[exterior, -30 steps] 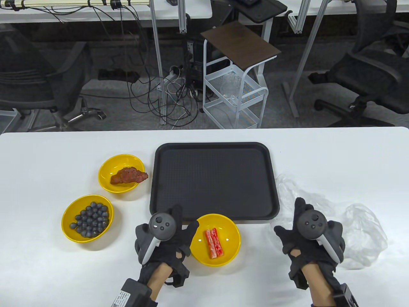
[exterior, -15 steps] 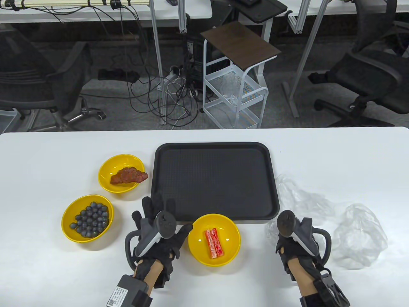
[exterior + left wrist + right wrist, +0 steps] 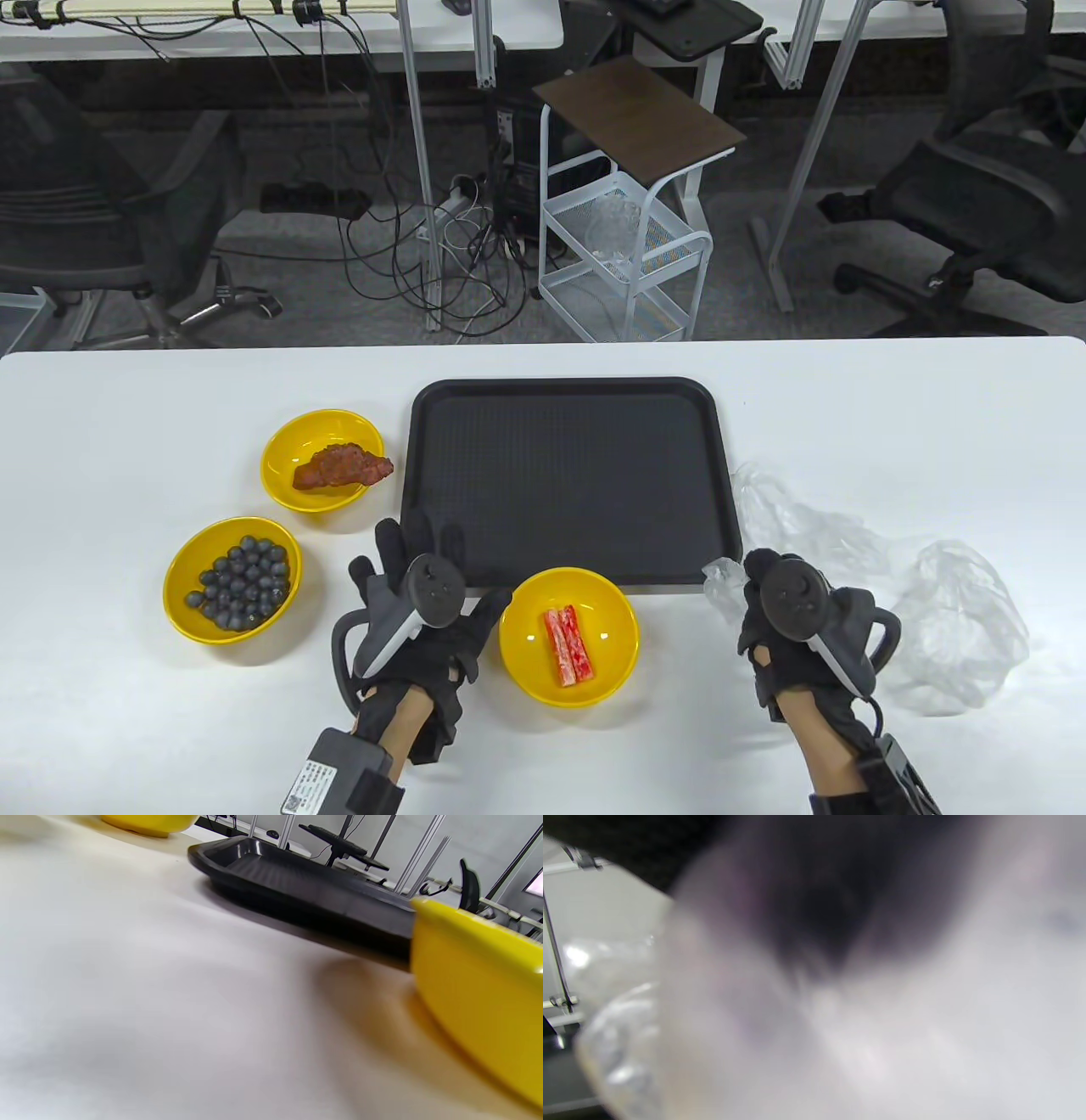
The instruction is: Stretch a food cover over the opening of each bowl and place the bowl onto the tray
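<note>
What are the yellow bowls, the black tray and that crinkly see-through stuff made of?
The bowls look like smooth, glossy plastic: small light spots shine on the inside. The tray seems to be matte black plastic with a fine dotted texture on its floor. The covers look like thin clear plastic film, wrinkled and shiny, with the table showing through.
</note>
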Demonstrator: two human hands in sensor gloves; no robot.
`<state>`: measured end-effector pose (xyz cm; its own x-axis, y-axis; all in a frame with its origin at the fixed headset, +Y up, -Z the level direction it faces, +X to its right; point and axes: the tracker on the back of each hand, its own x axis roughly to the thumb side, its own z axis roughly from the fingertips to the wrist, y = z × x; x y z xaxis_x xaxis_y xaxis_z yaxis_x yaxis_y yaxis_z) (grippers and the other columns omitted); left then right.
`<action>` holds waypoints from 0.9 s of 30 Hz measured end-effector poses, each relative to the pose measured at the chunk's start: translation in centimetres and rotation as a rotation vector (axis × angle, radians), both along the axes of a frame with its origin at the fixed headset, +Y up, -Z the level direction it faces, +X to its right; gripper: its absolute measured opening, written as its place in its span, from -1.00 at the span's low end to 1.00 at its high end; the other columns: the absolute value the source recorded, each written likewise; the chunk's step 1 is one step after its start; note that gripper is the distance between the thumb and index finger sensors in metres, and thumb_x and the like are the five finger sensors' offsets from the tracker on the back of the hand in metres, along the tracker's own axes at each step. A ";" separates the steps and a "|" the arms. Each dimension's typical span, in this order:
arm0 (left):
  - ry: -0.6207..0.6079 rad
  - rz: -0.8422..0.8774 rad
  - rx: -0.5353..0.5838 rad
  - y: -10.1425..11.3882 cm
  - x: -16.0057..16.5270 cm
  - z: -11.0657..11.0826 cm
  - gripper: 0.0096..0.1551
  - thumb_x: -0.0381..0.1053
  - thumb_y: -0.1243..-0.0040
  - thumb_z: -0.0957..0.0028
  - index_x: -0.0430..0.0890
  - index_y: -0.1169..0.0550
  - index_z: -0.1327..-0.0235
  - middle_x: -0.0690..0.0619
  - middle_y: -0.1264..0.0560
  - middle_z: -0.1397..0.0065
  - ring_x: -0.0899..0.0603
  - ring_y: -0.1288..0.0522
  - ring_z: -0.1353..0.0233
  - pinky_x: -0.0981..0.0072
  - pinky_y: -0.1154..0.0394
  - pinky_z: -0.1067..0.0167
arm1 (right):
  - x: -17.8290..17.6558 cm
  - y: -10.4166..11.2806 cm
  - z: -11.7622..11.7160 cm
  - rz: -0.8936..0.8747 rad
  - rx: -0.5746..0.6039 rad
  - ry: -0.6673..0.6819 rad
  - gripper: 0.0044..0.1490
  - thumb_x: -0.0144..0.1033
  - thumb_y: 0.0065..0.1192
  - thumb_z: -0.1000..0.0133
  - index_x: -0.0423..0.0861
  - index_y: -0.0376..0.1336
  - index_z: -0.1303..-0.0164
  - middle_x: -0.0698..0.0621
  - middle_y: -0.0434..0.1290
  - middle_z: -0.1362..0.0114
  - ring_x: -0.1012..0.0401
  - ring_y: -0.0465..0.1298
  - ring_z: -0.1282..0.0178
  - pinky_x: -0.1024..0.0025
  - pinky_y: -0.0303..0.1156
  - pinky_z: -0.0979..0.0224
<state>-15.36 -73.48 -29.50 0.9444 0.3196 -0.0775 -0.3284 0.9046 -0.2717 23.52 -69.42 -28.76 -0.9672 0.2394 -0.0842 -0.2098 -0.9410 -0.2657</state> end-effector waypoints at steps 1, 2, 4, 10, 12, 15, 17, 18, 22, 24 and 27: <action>-0.002 0.024 0.021 0.4 0.1 0.2 0.17 0.73 0.38 0.21 0.28 0.23 -0.65 0.15 0.49 -0.73 -0.13 0.65 -0.66 -0.24 0.58 -0.46 | -0.3 0.4 0.2 -0.007 0.019 0.013 -0.45 -0.33 0.63 0.14 -0.02 0.52 -0.10 -0.10 0.65 -0.11 0.02 0.73 0.08 0.21 0.70 0.08; -0.015 0.046 0.042 0.7 0.2 0.3 0.16 0.72 0.38 0.21 0.27 0.20 -0.67 0.12 0.46 -0.75 -0.15 0.61 -0.69 -0.25 0.54 -0.48 | -0.6 0.9 0.4 -0.014 0.041 0.033 -0.45 -0.33 0.63 0.14 -0.02 0.52 -0.10 -0.10 0.65 -0.11 0.02 0.73 0.08 0.21 0.70 0.08; -0.028 0.110 0.066 1.2 0.4 0.5 0.16 0.72 0.36 0.20 0.26 0.15 -0.69 0.11 0.41 -0.77 -0.16 0.57 -0.71 -0.26 0.51 -0.50 | -1.4 1.5 0.6 -0.021 0.074 0.089 -0.45 -0.33 0.63 0.13 -0.01 0.52 -0.11 -0.09 0.65 -0.12 0.02 0.73 0.07 0.21 0.69 0.07; -0.066 0.193 0.055 2.0 1.2 0.9 0.18 0.73 0.37 0.21 0.24 0.13 -0.70 0.10 0.39 -0.78 -0.18 0.55 -0.72 -0.27 0.49 -0.51 | -4.3 3.2 1.6 -0.015 0.196 0.199 -0.46 -0.31 0.62 0.12 0.00 0.51 -0.11 -0.08 0.65 -0.13 0.03 0.73 0.05 0.21 0.70 0.06; -0.083 0.197 0.074 2.2 1.5 1.0 0.20 0.73 0.38 0.22 0.20 0.09 -0.71 0.09 0.36 -0.79 -0.19 0.53 -0.73 -0.27 0.47 -0.53 | -5.5 3.8 1.7 -0.041 0.202 0.279 -0.46 -0.31 0.62 0.12 0.00 0.51 -0.11 -0.07 0.65 -0.13 0.02 0.72 0.04 0.20 0.70 0.05; -0.175 0.294 0.169 2.7 2.1 1.0 0.21 0.70 0.36 0.21 0.10 -0.10 -0.72 0.02 0.12 -0.84 -0.25 0.29 -0.81 -0.29 0.27 -0.60 | -7.7 4.6 2.4 -0.046 0.225 0.367 -0.46 -0.31 0.62 0.12 0.00 0.51 -0.11 -0.07 0.65 -0.13 0.03 0.73 0.04 0.20 0.70 0.05; -0.213 0.395 0.194 3.0 2.5 1.0 0.20 0.69 0.30 0.20 0.03 -0.24 -0.66 -0.05 -0.09 -0.83 -0.32 0.03 -0.81 -0.34 0.07 -0.61 | -8.8 4.8 2.7 -0.044 0.241 0.401 -0.46 -0.30 0.62 0.11 0.00 0.51 -0.11 -0.07 0.65 -0.13 0.03 0.73 0.04 0.21 0.70 0.05; -0.235 0.463 0.192 3.1 2.7 1.1 0.20 0.70 0.26 0.19 0.02 -0.29 -0.64 -0.06 -0.18 -0.80 -0.35 -0.07 -0.79 -0.35 -0.02 -0.61 | -9.3 4.9 2.8 -0.044 0.245 0.424 -0.46 -0.30 0.62 0.11 0.00 0.51 -0.11 -0.07 0.65 -0.13 0.03 0.73 0.05 0.21 0.70 0.05; -0.209 0.659 0.173 3.4 3.4 1.3 0.18 0.71 0.03 0.15 -0.07 -0.42 -0.54 -0.12 -0.41 -0.68 -0.40 -0.36 -0.64 -0.30 -0.32 -0.51 | -11.3 5.4 3.3 -0.057 0.292 0.484 -0.46 -0.29 0.61 0.11 0.01 0.51 -0.12 -0.07 0.65 -0.13 0.04 0.73 0.04 0.22 0.70 0.05; -0.175 0.795 0.084 3.1 3.4 1.4 0.20 0.71 -0.01 0.16 -0.11 -0.43 -0.53 -0.18 -0.43 -0.65 -0.42 -0.43 -0.59 -0.28 -0.39 -0.46 | -12.1 5.7 3.5 -0.077 0.329 0.504 -0.46 -0.29 0.61 0.10 0.01 0.50 -0.12 -0.06 0.64 -0.14 0.03 0.73 0.04 0.22 0.70 0.05; -0.180 0.979 -0.039 2.0 3.1 1.1 0.28 0.74 -0.09 0.16 -0.13 -0.33 -0.60 -0.21 -0.35 -0.70 -0.45 -0.39 -0.63 -0.30 -0.39 -0.47 | -12.6 5.9 3.6 -0.152 0.332 0.535 -0.46 -0.29 0.60 0.09 0.01 0.50 -0.13 -0.06 0.64 -0.15 0.03 0.72 0.02 0.22 0.70 0.03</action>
